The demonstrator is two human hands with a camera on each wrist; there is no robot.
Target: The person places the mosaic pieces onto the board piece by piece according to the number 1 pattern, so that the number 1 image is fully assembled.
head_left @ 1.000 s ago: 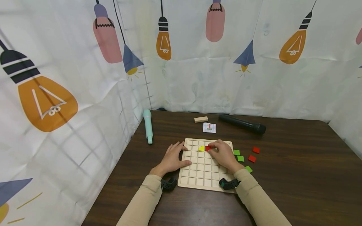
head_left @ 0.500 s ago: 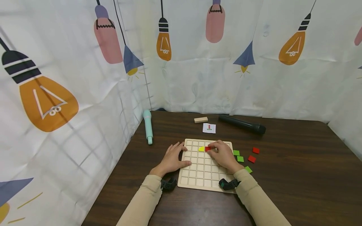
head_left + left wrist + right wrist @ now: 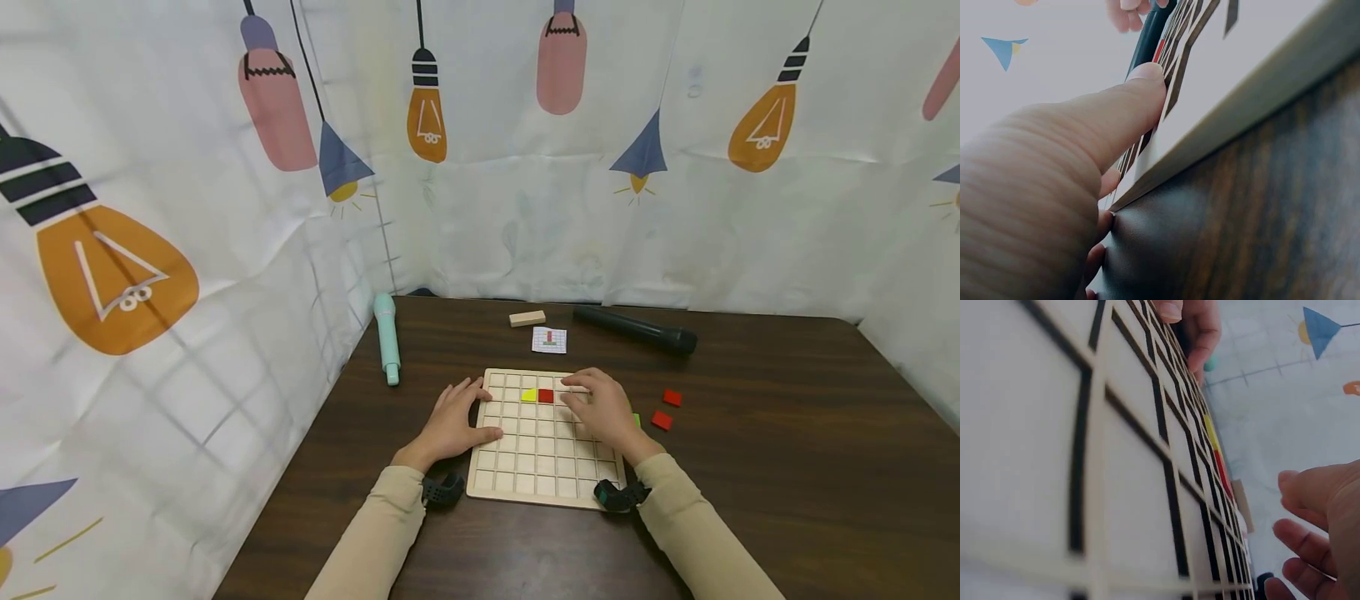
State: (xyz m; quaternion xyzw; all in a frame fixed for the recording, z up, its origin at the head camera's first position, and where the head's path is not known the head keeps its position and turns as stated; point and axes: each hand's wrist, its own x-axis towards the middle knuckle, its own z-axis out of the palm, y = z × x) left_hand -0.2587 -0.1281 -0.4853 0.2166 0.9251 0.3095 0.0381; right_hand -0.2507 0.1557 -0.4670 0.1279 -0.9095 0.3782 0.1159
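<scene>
Step in hand, by judgement: filling the wooden board (image 3: 525, 467) with coloured tiles. Seated so far in row 2 of the grid: 1 yellow tile (image 3: 529, 395) and, touching it on the right, 1 red tile (image 3: 545, 396).

Left hand (image 3: 450, 421): flat and relaxed against the board's left edge, thumb (image 3: 1129, 106) lying on the frame, steadying only, nothing gripped.

Right hand (image 3: 603, 412): over the board's upper right cells, just beside the red tile and apart from it. Fingers (image 3: 1310, 537) loosely bent in the right wrist view, with no tile between them.

Loose stock on the table (image 3: 750, 467), right of the board: 2 red tiles (image 3: 672, 398), near each other and well apart from the grid.

Next move, by judgement: calls for a reach to the right, a fingertip pinch on 1 loose tile, then a square drop into a free cell, checked against the small pattern card (image 3: 549, 340) beyond the board.

Hidden or unclear:
- Green sliver (image 3: 636, 419) at the right hand's far side, mostly covered; count impossible to tell.
- Cells under the right palm out of sight.
- Card pattern too small to read.
- Both wrist views very close and dim, showing little beyond board edge and fingers.
</scene>
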